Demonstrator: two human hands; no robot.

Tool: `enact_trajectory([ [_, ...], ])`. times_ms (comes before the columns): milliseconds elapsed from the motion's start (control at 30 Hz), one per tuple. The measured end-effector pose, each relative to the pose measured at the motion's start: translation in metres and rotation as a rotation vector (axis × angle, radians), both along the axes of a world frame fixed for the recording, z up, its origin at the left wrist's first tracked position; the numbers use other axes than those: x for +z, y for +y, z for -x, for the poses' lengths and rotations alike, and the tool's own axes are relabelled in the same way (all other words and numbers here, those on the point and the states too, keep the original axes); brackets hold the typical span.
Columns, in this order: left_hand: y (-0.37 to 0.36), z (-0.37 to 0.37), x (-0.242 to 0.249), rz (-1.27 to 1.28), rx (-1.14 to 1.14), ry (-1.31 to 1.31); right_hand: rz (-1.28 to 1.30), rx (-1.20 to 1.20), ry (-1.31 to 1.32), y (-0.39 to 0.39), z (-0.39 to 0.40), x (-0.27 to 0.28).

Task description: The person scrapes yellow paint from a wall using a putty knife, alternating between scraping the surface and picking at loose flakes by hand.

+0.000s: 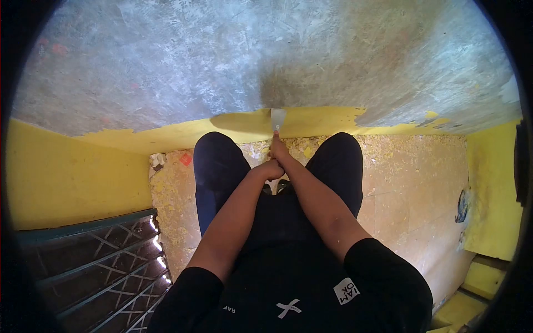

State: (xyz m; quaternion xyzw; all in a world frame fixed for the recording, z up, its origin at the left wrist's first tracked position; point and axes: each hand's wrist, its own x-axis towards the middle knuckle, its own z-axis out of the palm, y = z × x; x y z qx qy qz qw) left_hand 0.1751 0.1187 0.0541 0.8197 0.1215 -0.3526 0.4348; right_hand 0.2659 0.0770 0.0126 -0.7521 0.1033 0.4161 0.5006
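Note:
A putty knife (278, 116) with a wide, pale metal blade is pressed against the wall at the upper edge of a yellow paint strip (322, 117). My right hand (279, 149) is wrapped round its handle, one finger reaching up to the base of the blade. Just below, my left hand (270, 169) is closed beside my right wrist; what it holds, if anything, is hidden. Above the blade the wall (166, 61) is grey and scraped. Ragged yellow edges run along the border.
Paint flakes litter the tiled floor (394, 188), with a red scrap (186, 159) and a broken white chunk (158, 161) at left. A metal grille (105, 261) stands lower left. Yellow walls (72, 177) close both sides. A dark bundle (462, 206) lies at right.

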Motion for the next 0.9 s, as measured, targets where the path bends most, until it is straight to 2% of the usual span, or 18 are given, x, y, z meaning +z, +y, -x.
enact_trajectory([
  [33, -0.001, -0.001, 0.002, -0.003, 0.050, 0.015, 0.001, 0.001, -0.002, -0.001, -0.002, -0.011],
  [100, -0.001, -0.004, 0.005, 0.022, 0.013, 0.064, 0.100, -0.004, -0.232, -0.007, -0.003, -0.029],
  [200, -0.003, -0.003, 0.005, 0.019, -0.057, 0.102, 0.214, 0.111, -0.379, -0.014, 0.009, 0.009],
  [367, -0.001, -0.004, -0.011, -0.019, -0.189, 0.013, 0.210, 0.136, -0.410, -0.013, 0.010, 0.011],
  [433, -0.003, -0.001, 0.021, -0.067, -0.057, 0.044, 0.213, 0.130, -0.437, -0.009, 0.005, -0.009],
  [467, -0.002, -0.002, 0.033, -0.065, -0.061, 0.044, 0.160, 0.114, -0.364, -0.005, 0.000, -0.030],
  [567, 0.002, 0.000, 0.045, -0.022, -0.140, 0.035, 0.110, 0.068, -0.222, 0.000, 0.007, -0.026],
  [633, 0.004, 0.005, 0.031, -0.074, -0.145, 0.004, 0.094, 0.032, -0.159, 0.006, 0.006, -0.031],
  [700, 0.005, 0.007, 0.015, -0.140, -0.154, 0.014, 0.144, -0.007, -0.306, 0.011, 0.002, -0.055],
  [800, 0.000, 0.008, 0.001, -0.258, -0.215, 0.024, 0.118, 0.001, -0.316, 0.016, -0.006, -0.059],
  [867, -0.002, 0.012, 0.001, -0.315, -0.260, 0.028, -0.009, -0.149, -0.931, 0.031, -0.019, 0.005],
  [900, -0.002, 0.014, 0.009, -0.301, -0.193, -0.011, -0.135, -0.107, -0.828, 0.033, -0.035, 0.065],
])
